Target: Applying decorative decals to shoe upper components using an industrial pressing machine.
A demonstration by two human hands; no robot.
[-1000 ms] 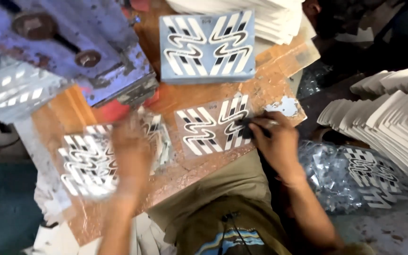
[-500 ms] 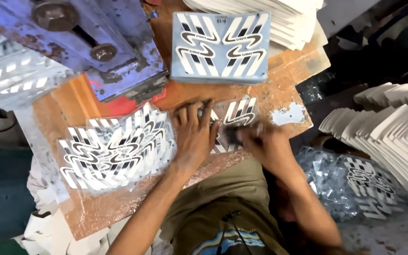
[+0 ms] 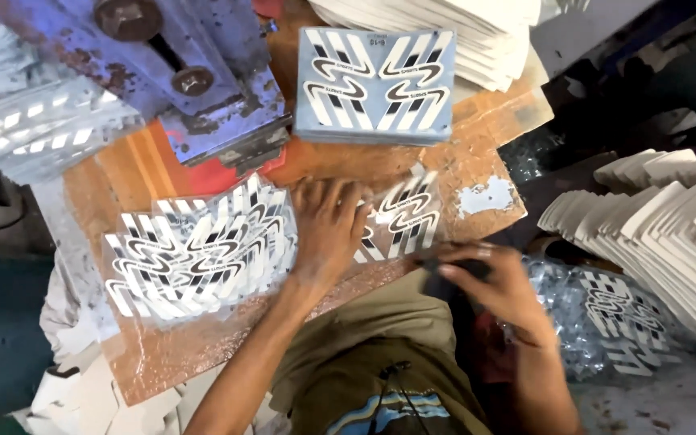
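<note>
Head view. Wooden board [image 3: 163, 161] as landmark. Left hand [image 3: 328, 229] lies flat at the board's middle, fingers spread wide, pressing a printed black-and-white sheet [image 3: 400, 217]. Pile of printed sheets [image 3: 195, 254] sits just beside that hand, toward the board's left edge. Right hand [image 3: 489, 290] hangs off the board's near right corner, fingers closed on a small dark object [image 3: 445, 270]; blurred, kind unclear. Blue-grey patterned block [image 3: 376, 84] rests at the board's far edge. Blue metal press [image 3: 187, 72] stands over the board's far left.

2 hands [image 3: 328, 229], 1 blue printing block [image 3: 376, 74]
</note>
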